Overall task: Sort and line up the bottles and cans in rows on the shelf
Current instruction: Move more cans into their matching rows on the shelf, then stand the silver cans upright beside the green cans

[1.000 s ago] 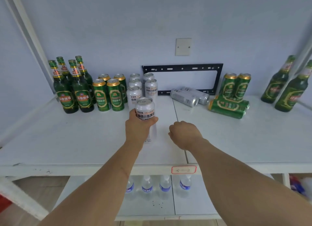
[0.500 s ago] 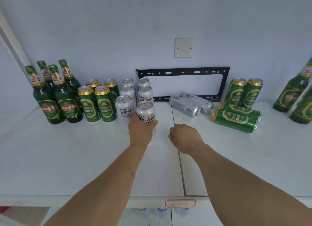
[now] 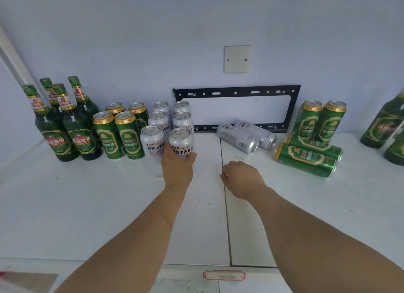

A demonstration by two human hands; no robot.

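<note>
I see my left hand (image 3: 177, 168) wrapped around a silver can (image 3: 181, 144), the fingers clamped on its lower body; the can stands upright at the near right corner of the group of silver cans (image 3: 168, 122), just beside another silver can (image 3: 152, 142) on its left. This group makes two columns going toward the far wall. My right hand (image 3: 240, 176) hangs a little above the white shelf (image 3: 87, 205), to the right of the held can and apart from it; its fingers are curled together in a loose fist and hold nothing. On the left of the silver group stand four green cans (image 3: 119, 133) with gold tops, and further left four green bottles (image 3: 63, 126), all upright. To the right, near the far wall, two silver cans lie on their sides (image 3: 247, 135), touching each other. Further right two green cans lie on their sides (image 3: 308, 156), and two more green cans stand upright (image 3: 320, 120) just behind them. At the right edge I see parts of more green bottles (image 3: 387, 126). A black metal bracket (image 3: 236, 92) is against the far wall, and a white wall plate (image 3: 236, 59) is above it.
</note>
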